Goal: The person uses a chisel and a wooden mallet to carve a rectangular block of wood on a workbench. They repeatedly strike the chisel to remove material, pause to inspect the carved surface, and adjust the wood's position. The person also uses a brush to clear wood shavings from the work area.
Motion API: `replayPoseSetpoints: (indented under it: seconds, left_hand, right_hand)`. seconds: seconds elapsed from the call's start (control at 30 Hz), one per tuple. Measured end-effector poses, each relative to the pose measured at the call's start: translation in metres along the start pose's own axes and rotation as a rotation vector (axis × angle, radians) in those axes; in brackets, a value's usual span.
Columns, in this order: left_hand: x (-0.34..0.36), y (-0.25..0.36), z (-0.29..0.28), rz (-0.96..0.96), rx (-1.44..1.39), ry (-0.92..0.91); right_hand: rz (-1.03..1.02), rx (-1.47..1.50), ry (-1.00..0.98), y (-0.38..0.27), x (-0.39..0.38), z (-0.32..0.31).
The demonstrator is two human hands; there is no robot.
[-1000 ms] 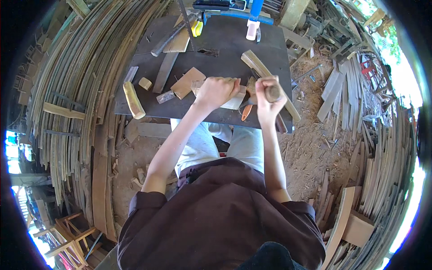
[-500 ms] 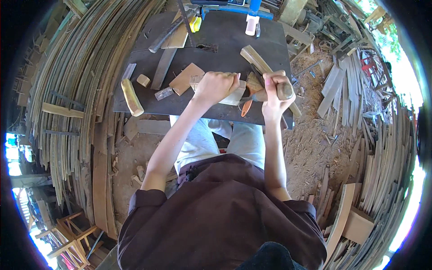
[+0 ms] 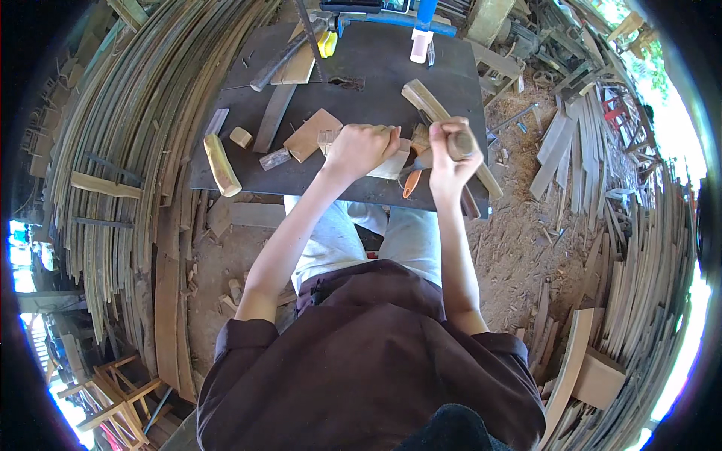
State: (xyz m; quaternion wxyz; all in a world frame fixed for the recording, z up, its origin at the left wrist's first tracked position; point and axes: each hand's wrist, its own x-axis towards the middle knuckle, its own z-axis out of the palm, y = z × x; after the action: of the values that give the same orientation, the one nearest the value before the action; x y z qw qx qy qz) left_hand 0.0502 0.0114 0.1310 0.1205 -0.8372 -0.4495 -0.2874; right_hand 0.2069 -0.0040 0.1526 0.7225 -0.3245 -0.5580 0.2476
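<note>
Left hand [image 3: 363, 150] on a pale wood block [image 3: 392, 164], right hand [image 3: 453, 156] around a wooden handle [image 3: 461, 143]

The left hand is closed over the block, fingers curled and thumb toward the right; the block shows on both sides of the hand, lying at the near part of a dark tabletop [image 3: 383, 83]. The right hand, just to the right, is a fist around the handle, whose round butt sticks out above the fingers. A greyish part of the tool reaches left from the fist toward the block; whether they touch cannot be told.

Between the hands, close to the near edge, lies an orange piece [image 3: 411, 183] with a slot in it. A long wooden bar [image 3: 427, 103] runs slantwise from far left to near right, partly behind the right hand.

Left of the left hand lie a flat brown board [image 3: 313, 136], a small greyish block [image 3: 275, 158], a narrow strip [image 3: 276, 119], a small rounded block [image 3: 241, 137] and, farthest left, a curved wood piece [image 3: 222, 167].

Toward the far side are a hammer [image 3: 289, 55], lying over a light board [image 3: 298, 68], a yellow object [image 3: 326, 43] and, to the right, a pale bottle [image 3: 421, 47]. Beyond the tabletop, long wooden strips [image 3: 154, 113] are stacked on the left, and shavings [image 3: 519, 248] cover the floor on the right.
</note>
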Motion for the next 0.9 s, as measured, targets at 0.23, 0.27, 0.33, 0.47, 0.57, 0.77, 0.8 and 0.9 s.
replayPoseSetpoints:
  seconds: [0.23,0.27,0.33,0.47,0.57,0.77,0.8,0.9]
  left_hand:
    - [0.001,0.001,0.002,0.014,0.015,-0.001]
    - [0.001,0.001,0.002,0.026,0.005,0.024]
    - [0.001,0.000,0.001,0.005,0.015,0.001]
    - [0.001,-0.003,0.005,-0.007,0.030,-0.037]
    - [0.002,0.001,0.002,0.015,0.018,-0.009]
    - [0.004,0.002,-0.001,-0.019,0.049,-0.075]
    - [0.004,0.001,-0.001,-0.017,0.028,-0.057]
    - [0.001,0.000,-0.001,-0.013,-0.014,-0.007]
  right_hand:
    - [0.009,-0.070,0.021,0.008,-0.008,-0.002]
    - [0.061,-0.058,0.042,0.007,-0.007,-0.006]
    - [0.092,0.011,0.093,-0.011,0.002,-0.007]
    - [0.080,0.008,0.128,-0.015,-0.001,0.002]
    - [-0.002,-0.149,0.070,0.014,-0.012,0.000]
    - [0.090,-0.117,0.166,0.004,-0.019,0.006]
    - [0.111,-0.131,0.136,0.007,-0.018,0.013]
    - [0.169,-0.116,0.168,-0.006,-0.011,0.006]
